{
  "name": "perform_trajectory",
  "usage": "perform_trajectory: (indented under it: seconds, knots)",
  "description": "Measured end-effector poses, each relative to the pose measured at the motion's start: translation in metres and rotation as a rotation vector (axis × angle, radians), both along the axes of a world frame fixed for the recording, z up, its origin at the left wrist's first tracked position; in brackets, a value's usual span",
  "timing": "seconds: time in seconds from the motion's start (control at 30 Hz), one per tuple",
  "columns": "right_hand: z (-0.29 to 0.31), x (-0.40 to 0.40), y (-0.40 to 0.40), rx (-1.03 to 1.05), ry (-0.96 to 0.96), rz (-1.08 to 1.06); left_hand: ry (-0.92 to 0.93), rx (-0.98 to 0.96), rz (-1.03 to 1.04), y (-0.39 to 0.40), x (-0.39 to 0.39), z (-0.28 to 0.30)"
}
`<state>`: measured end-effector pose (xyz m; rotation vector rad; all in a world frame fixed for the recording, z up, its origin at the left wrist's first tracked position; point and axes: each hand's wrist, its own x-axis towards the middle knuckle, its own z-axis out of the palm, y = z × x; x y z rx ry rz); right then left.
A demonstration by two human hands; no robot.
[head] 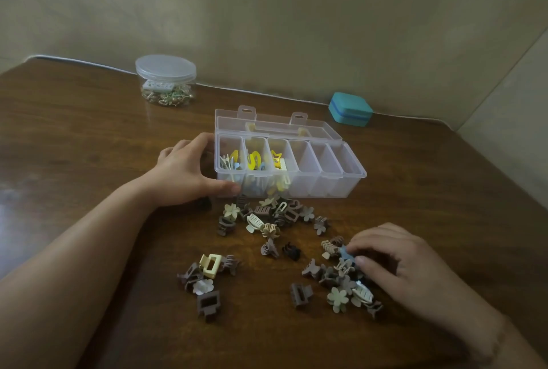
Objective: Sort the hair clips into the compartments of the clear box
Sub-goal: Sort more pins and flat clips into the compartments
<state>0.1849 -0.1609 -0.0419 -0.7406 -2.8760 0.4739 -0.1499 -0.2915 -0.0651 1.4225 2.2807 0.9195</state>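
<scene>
Two bare forearms, no sleeves in view. Left hand point(181, 172) and right hand point(397, 261) wore no rings, watch or gloves. Short plain nails.

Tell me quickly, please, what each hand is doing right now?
Left hand: grips the clear box's left end.
Right hand: pinches a blue clip.

A lidded round clear jar point(166, 81) of small trinkets and a teal case point(350, 108) — well apart on the brown wooden table point(89, 137).
</scene>
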Motion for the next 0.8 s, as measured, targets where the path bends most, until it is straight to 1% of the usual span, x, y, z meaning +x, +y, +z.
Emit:
perform_trajectory:
  seconds: [0.17,0.27,0.37,0.43,0.53,0.6,0.67,0.73,0.8]
  knots:
    - [0.016,-0.025,-0.007,0.084,-0.199,0.03,0.0,0.002,-0.026,0.0,-0.002,-0.001]
    - [0.018,-0.039,-0.012,0.149,-0.222,0.021,-0.011,-0.002,-0.025,-0.002,-0.001,0.001]
    - [0.028,-0.046,-0.009,0.094,-0.223,0.016,-0.021,0.003,-0.024,-0.003,0.001,0.004]
    - [0.04,-0.053,-0.004,-0.005,-0.13,0.004,-0.015,0.006,-0.018,-0.003,0.001,0.004]
    - [0.053,-0.08,0.007,-0.12,0.163,0.008,-0.001,0.004,-0.02,-0.001,-0.002,0.0]
    - [0.055,-0.109,0.014,-0.187,0.318,0.025,0.003,0.001,-0.029,-0.001,-0.004,-0.003]
    - [0.049,-0.137,0.023,-0.202,0.359,0.018,-0.005,0.003,-0.031,-0.001,-0.005,-0.004]
    - [0.038,-0.153,0.034,-0.118,0.347,-0.04,0.002,0.002,-0.023,-0.001,-0.006,-0.005]
    - [0.031,-0.155,0.039,-0.069,0.403,-0.126,0.004,-0.004,-0.019,0.0,-0.005,-0.004]
